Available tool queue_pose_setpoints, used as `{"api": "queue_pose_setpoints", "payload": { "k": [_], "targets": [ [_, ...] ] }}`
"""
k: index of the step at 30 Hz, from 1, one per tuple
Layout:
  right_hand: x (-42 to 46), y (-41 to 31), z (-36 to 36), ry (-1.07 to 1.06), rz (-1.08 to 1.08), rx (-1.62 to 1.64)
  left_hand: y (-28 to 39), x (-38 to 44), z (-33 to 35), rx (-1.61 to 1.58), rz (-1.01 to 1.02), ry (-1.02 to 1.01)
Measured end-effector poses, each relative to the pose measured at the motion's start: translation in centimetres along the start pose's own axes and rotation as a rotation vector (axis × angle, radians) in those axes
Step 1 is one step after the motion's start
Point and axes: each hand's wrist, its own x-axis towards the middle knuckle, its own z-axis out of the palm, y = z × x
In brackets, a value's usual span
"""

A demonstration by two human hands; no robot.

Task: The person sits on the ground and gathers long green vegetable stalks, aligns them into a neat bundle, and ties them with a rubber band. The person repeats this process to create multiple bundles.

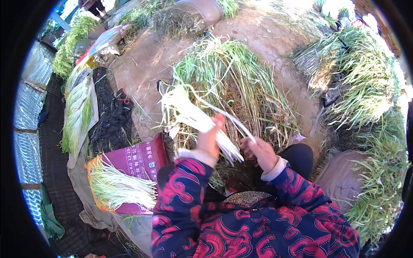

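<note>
My left hand [210, 138] grips a bunch of pale leafy stalks [190, 113], their white ends sticking out below the fist and their tops fanning to the upper left. Between the fingers of my right hand [259, 151] is the lower end of a single white stalk [237, 122], which runs up and left past the bunch. Both hands are above a large heap of long green stalks [222, 74] with brown, dry lower parts. To my left, a pile of pale stalks [129, 188] lies on a purple printed sack [138, 158].
More pale bundles [79, 113] lie at the left, beside dark netting [111, 109]. Green bundles [367, 80] are stacked along the right side, near a brownish covered mound [342, 177]. Bare soil [258, 35] surrounds the heap. Part of a person [93, 6] shows at the top left.
</note>
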Motion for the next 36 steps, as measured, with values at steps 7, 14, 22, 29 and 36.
{"api": "queue_pose_setpoints", "payload": {
  "k": [7,14,22,29,36],
  "targets": [
    [-3.9,1.5,2.0,-0.308,0.212,0.021,-2.7,-7.1,-0.3,0.064,-0.138,-0.057],
    [-4.9,-1.8,2.1,-0.097,-0.078,-0.573,-1.0,-8.9,-0.3,0.181,-0.072,-0.156],
    [-4.5,-2.6,1.4,-0.134,0.053,-0.081,-1.2,-8.2,0.3,0.028,-0.017,-0.152],
    [-4.5,-0.3,1.6,-0.34,0.273,-0.099,-2.0,-9.3,-0.1,-0.005,-0.095,-0.126],
    [-5.0,1.4,1.9,-0.347,0.441,0.144,-1.7,-10.4,-0.7,0.044,-0.18,-0.256]
  ]
}}
